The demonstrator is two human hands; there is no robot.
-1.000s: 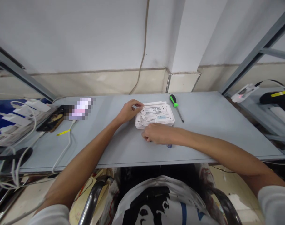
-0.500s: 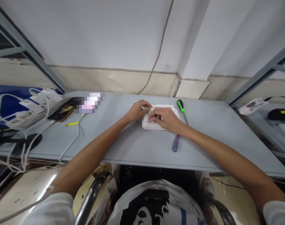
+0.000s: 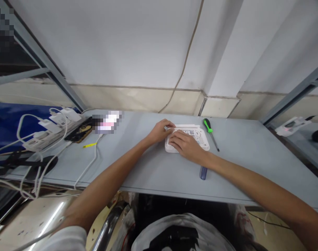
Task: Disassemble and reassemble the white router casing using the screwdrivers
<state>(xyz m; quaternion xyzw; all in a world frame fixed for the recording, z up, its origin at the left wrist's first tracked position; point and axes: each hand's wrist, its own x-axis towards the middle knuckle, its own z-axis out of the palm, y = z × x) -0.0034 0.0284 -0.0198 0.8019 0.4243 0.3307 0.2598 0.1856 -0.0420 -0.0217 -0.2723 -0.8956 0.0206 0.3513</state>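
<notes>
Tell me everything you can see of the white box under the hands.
The white box is flat and round-cornered, apparently hard plastic. Its upper face has small perforations and printed markings, too small to read; a slim white bar runs along its far edge. It lies flat on the grey table. The left hand is at its far-left corner; the right hand covers part of its upper face. Whether the fingers grip anything is unclear.

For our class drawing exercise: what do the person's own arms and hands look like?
The left grip and right grip are bare hands, with no gloves or watch visible. A white sleeve covers the upper left arm; the right arm shows bare to the picture's edge.
</notes>
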